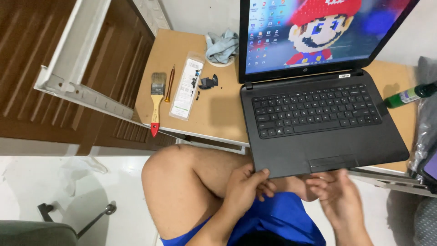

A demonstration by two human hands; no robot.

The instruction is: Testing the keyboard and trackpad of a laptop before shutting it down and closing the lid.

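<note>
Closest to the lens is a bare knee (pixel 170 175) over blue shorts (pixel 273 218), and right past it both hands are at the front edge of the open black laptop (pixel 318 132), which hangs off the near edge of the tabletop (pixel 214 114) a bit. The left hand (pixel 246 184) has its fingers curled up under the front lip with the thumb on top, so it's clamped on the laptop; the right hand (pixel 339 193) sits just below the edge near the touchpad, fingers loosely spread, and I honestly can't tell if it's actually touching. Looks to me like the getting-a-grip stage, laptop still flat and lid up with the screen lit, so any lifting or turning would want that right hand properly under the edge too, since the thing is heavy on the hinge side. As for containers: a clear flat packet (pixel 186 89) lies left of the laptop, something small and dark showing inside, can't make out what. Beside it a brush (pixel 157 102) with a red-tipped handle, a thin brown tool (pixel 170 83), some small black bits (pixel 208 82), a bluish cloth (pixel 221 45) further back, and a green bottle (pixel 405 95) lying on its side at the right, contents not visible
</note>
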